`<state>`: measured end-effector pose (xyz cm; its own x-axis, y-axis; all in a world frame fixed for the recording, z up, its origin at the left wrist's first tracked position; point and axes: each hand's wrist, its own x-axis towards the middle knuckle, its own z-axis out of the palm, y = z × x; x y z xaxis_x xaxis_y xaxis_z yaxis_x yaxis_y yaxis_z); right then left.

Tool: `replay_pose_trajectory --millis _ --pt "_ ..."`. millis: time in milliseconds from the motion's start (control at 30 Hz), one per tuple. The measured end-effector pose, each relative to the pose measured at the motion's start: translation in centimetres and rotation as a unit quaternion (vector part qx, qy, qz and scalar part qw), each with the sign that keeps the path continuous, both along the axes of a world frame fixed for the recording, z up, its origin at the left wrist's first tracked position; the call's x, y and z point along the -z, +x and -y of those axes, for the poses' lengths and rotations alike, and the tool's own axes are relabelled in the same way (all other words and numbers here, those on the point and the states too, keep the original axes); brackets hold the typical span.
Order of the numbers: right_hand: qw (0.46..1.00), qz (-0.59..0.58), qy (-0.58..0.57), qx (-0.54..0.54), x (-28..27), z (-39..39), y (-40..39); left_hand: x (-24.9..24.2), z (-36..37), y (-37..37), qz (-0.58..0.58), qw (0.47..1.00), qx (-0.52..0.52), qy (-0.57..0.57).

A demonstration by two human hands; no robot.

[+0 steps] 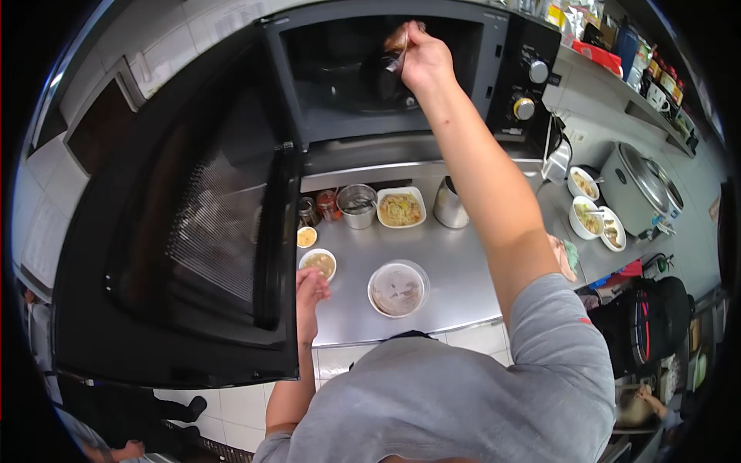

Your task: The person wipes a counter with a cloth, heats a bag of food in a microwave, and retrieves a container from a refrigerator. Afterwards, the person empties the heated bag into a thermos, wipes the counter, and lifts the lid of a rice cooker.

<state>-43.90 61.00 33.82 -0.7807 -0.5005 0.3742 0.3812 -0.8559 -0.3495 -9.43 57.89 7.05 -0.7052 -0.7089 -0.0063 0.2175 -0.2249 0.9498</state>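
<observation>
My right hand (423, 58) is raised into the open black microwave (390, 73) and grips a spoon-like utensil over a dark container (382, 81) inside it. My left hand (309, 297) rests on the edge of the microwave door (193, 224), which swings wide open to the left, fingers loosely curled and holding nothing. Below on the steel counter (455, 285) stands a lidded round plastic bowl (397, 288) of brownish food, close to my left hand.
On the counter: a small sauce bowl (318, 262), a square dish of noodles (400, 208), a metal cup (357, 205), a steel jug (450, 203), sauce jars. To the right are several white bowls (590, 218) and a rice cooker (641, 189). A shelf of bottles runs along the top right.
</observation>
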Motion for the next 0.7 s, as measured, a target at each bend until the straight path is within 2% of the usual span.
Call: replay_pose_trajectory --millis 33,67,100,167,200,233,267,300,333,400,467,500,567,600,700 --pt "0.994 -0.085 -0.028 -0.058 1.2 -0.1 -1.5 0.8 -0.2 -1.0 0.028 0.999 0.015 0.003" --pt "0.994 -0.097 -0.035 -0.03 1.0 -1.6 1.1 2.0 -0.3 -2.1 0.077 0.994 0.02 -0.073" --pt "0.993 -0.1 -0.05 -0.047 0.8 -2.7 1.8 3.6 0.0 -3.3 0.126 0.981 0.027 -0.146" --pt "0.989 -0.122 -0.042 -0.069 0.3 -5.5 4.1 8.7 0.8 -5.3 0.232 0.915 0.015 -0.329" --pt "0.986 -0.146 -0.02 -0.073 -0.2 -7.7 6.0 11.6 1.0 -6.0 0.262 0.899 0.023 -0.351" --pt "0.972 -0.195 0.024 -0.127 0.0 -9.9 5.9 12.9 0.9 -6.2 0.29 0.88 0.03 -0.374" --pt "0.951 -0.241 0.064 -0.182 0.2 -11.7 6.2 14.2 0.7 -6.0 0.299 0.89 0.06 -0.34" --pt "0.977 0.095 0.095 -0.168 -1.1 -12.9 9.9 14.5 0.3 -5.9 0.305 0.897 0.088 -0.306" --pt "0.978 0.003 0.175 -0.116 0.2 -13.6 9.8 14.5 0.0 -5.9 0.309 0.904 0.115 -0.273" --pt "0.927 -0.186 0.325 -0.014 4.0 -16.2 8.1 13.7 -0.8 -5.8 0.328 0.894 0.128 -0.278" --pt "0.885 -0.249 0.39 -0.052 8.9 -18.6 5.8 12.9 -1.3 -6.0 0.333 0.887 0.117 -0.297" --pt "0.859 -0.282 0.428 -0.018 10.6 -19.9 6.3 12.7 -1.4 -6.0 0.332 0.885 0.1 -0.311" --pt "0.743 -0.317 0.579 0.108 15.0 -21.6 5.8 12.1 -1.8 -6.5 0.317 0.875 0.052 -0.362" --pt "0.749 -0.302 0.585 0.073 16.3 -22.1 6.3 11.7 -2.2 -6.9 0.304 0.866 0.021 -0.397" --pt "0.656 -0.401 0.629 0.114 26.0 -23.1 2.5 11.5 -2.9 -8.9 0.278 0.833 -0.018 -0.478"
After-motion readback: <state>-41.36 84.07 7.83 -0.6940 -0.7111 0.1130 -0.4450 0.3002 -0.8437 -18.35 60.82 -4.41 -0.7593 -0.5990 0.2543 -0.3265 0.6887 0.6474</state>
